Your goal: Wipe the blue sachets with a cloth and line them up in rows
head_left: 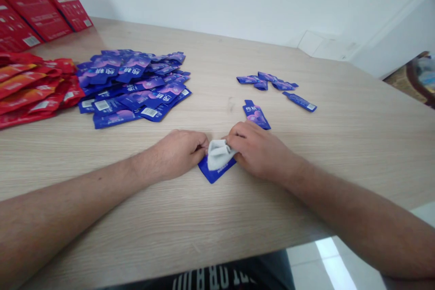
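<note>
Pale tabletop [163,231], blue packet [212,177], crumpled white cloth [218,157]

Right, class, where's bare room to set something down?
Between the blue pouch pile and the small pouch cluster; also between the pouch under the white cloth and the table's near edge. Crowded: left, with red pouches and red boxes.

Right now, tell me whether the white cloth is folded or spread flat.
Folded, not spread flat: the white cloth shows raised folds against the right hand, over a blue pouch.
</note>
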### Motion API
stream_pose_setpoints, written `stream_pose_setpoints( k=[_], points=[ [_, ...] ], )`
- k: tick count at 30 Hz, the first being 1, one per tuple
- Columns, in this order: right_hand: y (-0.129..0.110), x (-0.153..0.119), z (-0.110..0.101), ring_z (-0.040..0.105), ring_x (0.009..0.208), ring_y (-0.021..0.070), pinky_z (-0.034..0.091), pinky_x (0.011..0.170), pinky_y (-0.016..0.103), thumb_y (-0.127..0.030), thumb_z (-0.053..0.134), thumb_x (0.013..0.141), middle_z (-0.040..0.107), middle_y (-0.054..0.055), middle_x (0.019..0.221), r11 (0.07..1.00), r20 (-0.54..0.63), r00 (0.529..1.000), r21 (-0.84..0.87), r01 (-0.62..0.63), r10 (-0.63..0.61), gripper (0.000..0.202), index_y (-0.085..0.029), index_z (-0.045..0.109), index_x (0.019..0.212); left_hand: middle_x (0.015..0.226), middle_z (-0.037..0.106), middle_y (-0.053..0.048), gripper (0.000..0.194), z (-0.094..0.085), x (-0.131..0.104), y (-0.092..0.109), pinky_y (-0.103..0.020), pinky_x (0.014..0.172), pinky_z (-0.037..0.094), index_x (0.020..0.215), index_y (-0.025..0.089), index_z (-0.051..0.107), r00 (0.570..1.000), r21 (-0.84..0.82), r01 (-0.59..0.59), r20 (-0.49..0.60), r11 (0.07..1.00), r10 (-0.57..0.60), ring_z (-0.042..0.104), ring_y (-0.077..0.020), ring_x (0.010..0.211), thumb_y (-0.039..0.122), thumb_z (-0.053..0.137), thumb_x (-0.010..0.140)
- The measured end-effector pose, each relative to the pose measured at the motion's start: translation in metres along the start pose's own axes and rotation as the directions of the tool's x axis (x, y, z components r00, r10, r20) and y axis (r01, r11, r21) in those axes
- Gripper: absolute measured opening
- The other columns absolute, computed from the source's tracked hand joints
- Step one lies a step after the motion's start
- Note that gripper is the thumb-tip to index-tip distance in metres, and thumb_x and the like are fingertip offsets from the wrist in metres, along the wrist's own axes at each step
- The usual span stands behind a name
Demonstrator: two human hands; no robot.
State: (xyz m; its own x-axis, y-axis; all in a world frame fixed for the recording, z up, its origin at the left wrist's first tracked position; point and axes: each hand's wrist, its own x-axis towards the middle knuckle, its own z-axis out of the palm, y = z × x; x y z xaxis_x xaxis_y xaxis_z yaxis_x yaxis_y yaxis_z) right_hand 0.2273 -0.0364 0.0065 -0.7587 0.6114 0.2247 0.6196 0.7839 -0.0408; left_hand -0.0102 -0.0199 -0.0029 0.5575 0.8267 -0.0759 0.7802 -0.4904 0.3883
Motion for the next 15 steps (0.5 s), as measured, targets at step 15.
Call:
stream_pose_setpoints(
  k=[15],
  points=[
    [-0.0029,-0.0019,-0.0009,0.052,0.1,0.0236,0.045,0.094,0.039,-0.017,0.052,0.096,0.06,0.009,0.108,0.99,0.054,0.989,0.048,0.134,-0.137,0.021,-0.018,0.067,0.11,0.082,0.073,0.001,0.02,0.0022,0.0002,-0.0029,-0.028,0.065,0.038,0.085,0.024,0.069,1.0,-0.016,-0.014,-0.011,1.0,0.013,0.064,-0.0162,0.075,0.027,0.049,0.09]
  ],
)
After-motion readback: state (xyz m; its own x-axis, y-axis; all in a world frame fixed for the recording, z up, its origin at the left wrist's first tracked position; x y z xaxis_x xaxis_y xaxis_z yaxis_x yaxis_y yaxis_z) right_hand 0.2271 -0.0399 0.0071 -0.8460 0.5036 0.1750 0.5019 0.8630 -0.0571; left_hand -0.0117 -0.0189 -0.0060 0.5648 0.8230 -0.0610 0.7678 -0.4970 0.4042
